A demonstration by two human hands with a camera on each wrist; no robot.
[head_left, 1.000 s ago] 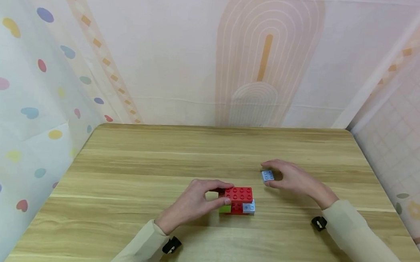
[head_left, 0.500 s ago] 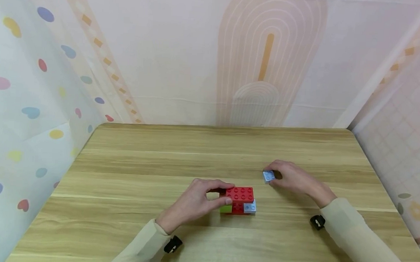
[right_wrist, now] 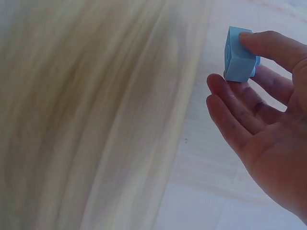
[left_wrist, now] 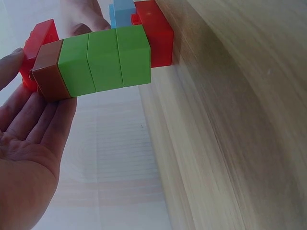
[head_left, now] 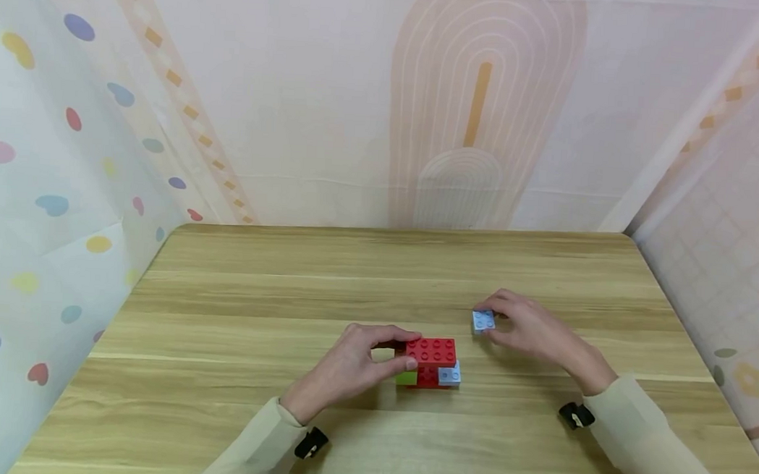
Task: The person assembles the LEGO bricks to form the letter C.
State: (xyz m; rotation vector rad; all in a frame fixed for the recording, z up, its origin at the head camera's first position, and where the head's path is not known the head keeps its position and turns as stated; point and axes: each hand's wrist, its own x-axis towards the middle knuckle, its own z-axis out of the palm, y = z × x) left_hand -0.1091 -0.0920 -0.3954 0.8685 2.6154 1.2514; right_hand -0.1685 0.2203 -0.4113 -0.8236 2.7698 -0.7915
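A stack of toy building bricks stands on the table: a red brick [head_left: 434, 350] on top, a brown brick [left_wrist: 49, 72] and several green bricks [left_wrist: 103, 60] forming a column at its left end, and a lower red brick [left_wrist: 158, 36] at the base. At the base's right end is a light blue brick [head_left: 451, 374]. My left hand [head_left: 348, 365] holds the left end of the top red brick between thumb and fingers. To the upper right, my right hand [head_left: 533, 330] pinches a loose light blue brick [right_wrist: 241, 60], which appears slightly off the table.
The wooden table [head_left: 273, 274] extends on all sides of the stack. A patterned cloth [head_left: 322, 103] hangs behind its far edge and along both sides. Black straps [head_left: 311, 444] show at both wrists.
The right thumb and fingers have come together on the loose light blue brick, which now seems slightly raised. My left hand and the stack stay in place.
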